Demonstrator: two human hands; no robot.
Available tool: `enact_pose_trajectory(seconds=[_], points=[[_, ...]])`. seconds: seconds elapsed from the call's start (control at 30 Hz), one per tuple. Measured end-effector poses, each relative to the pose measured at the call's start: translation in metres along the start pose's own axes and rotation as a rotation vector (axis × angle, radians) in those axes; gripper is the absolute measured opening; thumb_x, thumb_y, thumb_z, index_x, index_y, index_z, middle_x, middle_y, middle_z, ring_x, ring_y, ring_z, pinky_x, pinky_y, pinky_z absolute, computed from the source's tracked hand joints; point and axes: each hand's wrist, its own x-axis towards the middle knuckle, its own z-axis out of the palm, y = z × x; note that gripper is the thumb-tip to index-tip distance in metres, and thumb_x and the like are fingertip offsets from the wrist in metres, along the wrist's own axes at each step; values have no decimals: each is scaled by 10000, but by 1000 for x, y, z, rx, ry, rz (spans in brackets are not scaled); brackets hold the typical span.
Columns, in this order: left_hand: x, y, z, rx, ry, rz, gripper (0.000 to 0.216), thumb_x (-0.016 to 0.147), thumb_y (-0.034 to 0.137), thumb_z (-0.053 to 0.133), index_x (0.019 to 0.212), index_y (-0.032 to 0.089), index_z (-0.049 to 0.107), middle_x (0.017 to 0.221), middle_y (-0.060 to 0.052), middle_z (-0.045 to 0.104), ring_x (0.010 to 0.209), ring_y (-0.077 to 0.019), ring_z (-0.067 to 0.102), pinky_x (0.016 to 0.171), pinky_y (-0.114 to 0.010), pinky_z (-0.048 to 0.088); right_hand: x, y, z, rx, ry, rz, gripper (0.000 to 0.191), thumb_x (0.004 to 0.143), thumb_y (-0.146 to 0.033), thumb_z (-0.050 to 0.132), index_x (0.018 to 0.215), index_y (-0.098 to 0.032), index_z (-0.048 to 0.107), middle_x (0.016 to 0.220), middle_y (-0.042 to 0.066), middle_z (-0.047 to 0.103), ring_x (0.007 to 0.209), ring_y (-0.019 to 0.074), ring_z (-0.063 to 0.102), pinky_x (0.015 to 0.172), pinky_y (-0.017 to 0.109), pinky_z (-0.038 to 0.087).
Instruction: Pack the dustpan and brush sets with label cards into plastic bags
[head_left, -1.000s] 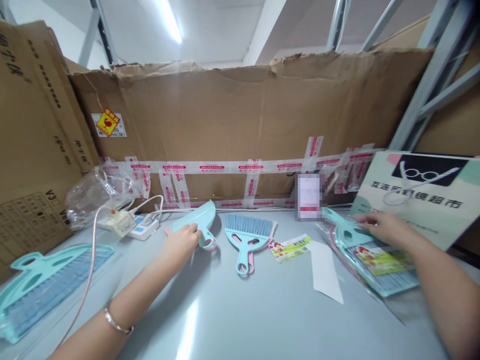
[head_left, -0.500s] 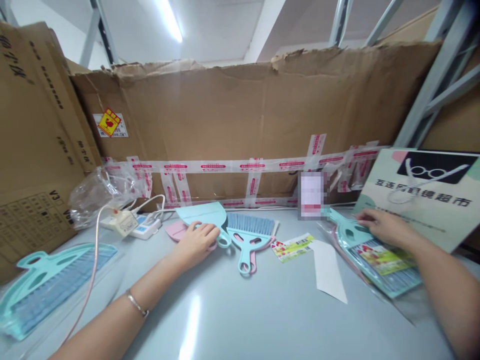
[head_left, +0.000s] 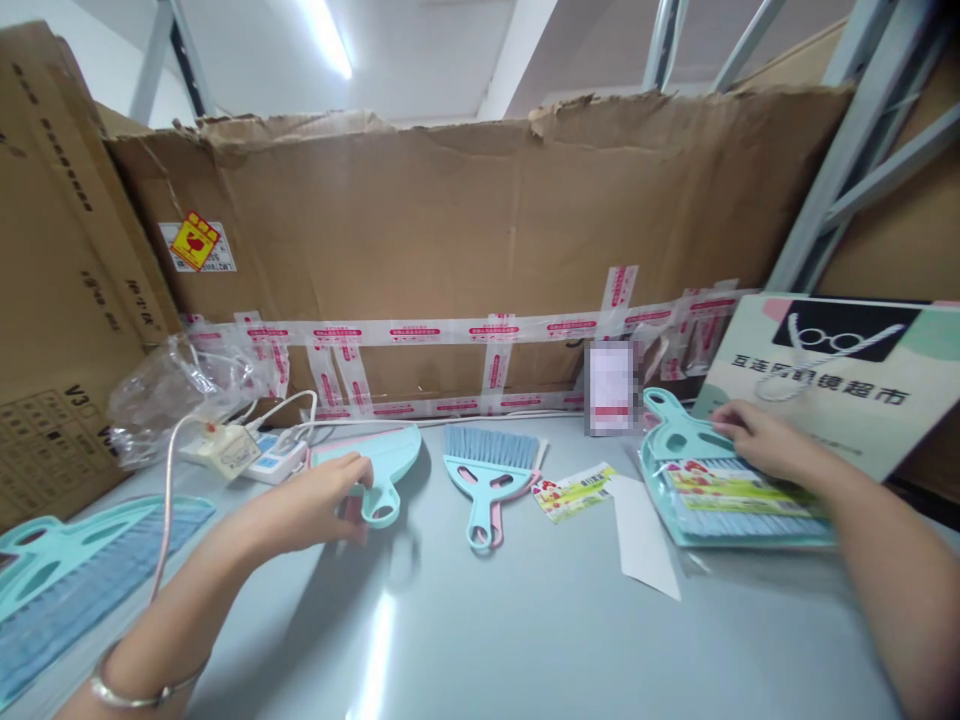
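A: Head view: left hand (head_left: 315, 505) just left of the loose brush (head_left: 491, 470), fingers curled round the teal dustpan (head_left: 386, 458) at its handle neck (pan looks raised off the table (head_left: 525, 630)).
B: Neck grip likely gives control of the tilt. Wrist?
A: Straight, forearm low; right hand (head_left: 757, 440) well right of the brush, fingers laid on the bagged set (head_left: 720, 495), probably steadying it. Pinching or not, can't tell.
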Motion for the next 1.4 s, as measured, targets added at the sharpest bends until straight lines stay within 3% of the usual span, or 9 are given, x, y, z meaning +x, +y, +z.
enact_pose_trajectory(seconds=[0.13,0.33,0.47,0.63,0.77,0.9,1.07,1.23,1.4], points=[[-10,0,-6,4,-81,-45,305,601,211,570,902,221,522,918,-8,591,805,-196,556,634,-248,410,-9,-15,-8,60,18,20,66,756,-191,431,726,-188,490,764,93,598,707,204,532,650,290,387],[-20,1,-16,-97,243,111,567,705,382,596,1234,292,411,1309,-43,444,1170,-255,432,914,-326,383,-22,-56,-13,158,46,11,135,772,-192,409,796,-148,534,832,127,616,739,196,544,658,273,389],[-4,31,-4,-511,387,33,457,773,448,501,1186,265,435,1215,-87,512,1050,-270,536,668,-306,505,-30,-102,4,235,-18,-62,132,751,-188,429,759,-138,551,782,116,629,700,196,557,633,276,407],[16,69,26,-1207,154,-59,612,781,494,480,1297,242,269,1193,-153,506,689,-186,647,558,-317,533,-62,-179,41,308,-130,-288,89,715,-159,478,659,-191,539,746,53,642,732,197,578,678,287,420],[20,75,40,-1403,68,-140,721,752,421,566,1341,312,165,892,-54,619,523,-121,599,471,-248,494,-97,-219,59,364,-191,-443,106,730,-157,475,660,-215,530,710,14,637,710,186,584,672,299,427],[19,71,41,-1423,111,-145,471,741,290,574,1184,292,414,654,44,562,512,-90,558,433,-157,423,-113,-225,54,434,-155,-488,89,776,-270,485,815,-220,547,853,28,637,815,191,588,738,327,443],[18,66,38,-1391,413,-100,410,757,333,556,1123,302,375,676,62,550,542,-86,555,440,-149,426,-120,-208,35,471,201,-771,320,820,-334,478,1115,-212,456,1191,107,506,1136,229,432,949,404,325],[19,62,34,-1345,582,-111,409,739,348,571,1083,297,356,596,97,490,404,-46,459,378,-125,359,-125,-198,32,279,-73,-1089,253,833,-337,489,1064,-235,512,996,69,628,933,218,538,824,395,383],[22,60,34,-1405,668,-188,410,723,353,572,1040,298,318,659,80,541,402,-53,482,337,-114,286,-125,-200,42,398,-210,-805,206,806,-424,495,840,-232,562,862,40,629,808,202,538,751,388,413]])
